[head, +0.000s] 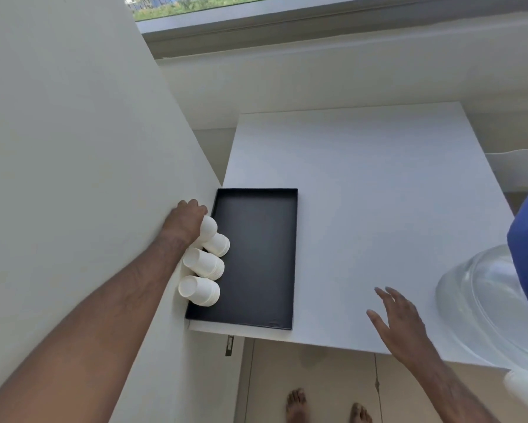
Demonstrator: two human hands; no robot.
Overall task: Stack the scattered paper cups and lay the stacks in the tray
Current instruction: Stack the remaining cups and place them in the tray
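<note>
White paper cup stacks lie on their sides along the left wall of the black tray (256, 257): one stack (199, 290) nearest the tray's front corner, a second (204, 263) behind it, a third (217, 244) farther back. The left hand (184, 222) reaches to the tray's left edge, fingers clamped on a fourth stack (208, 228). Right of the tray, the right hand (398, 319) hovers over the white desk (378, 193), fingers spread apart. Farther right sits a clear plastic dome (482, 303).
</note>
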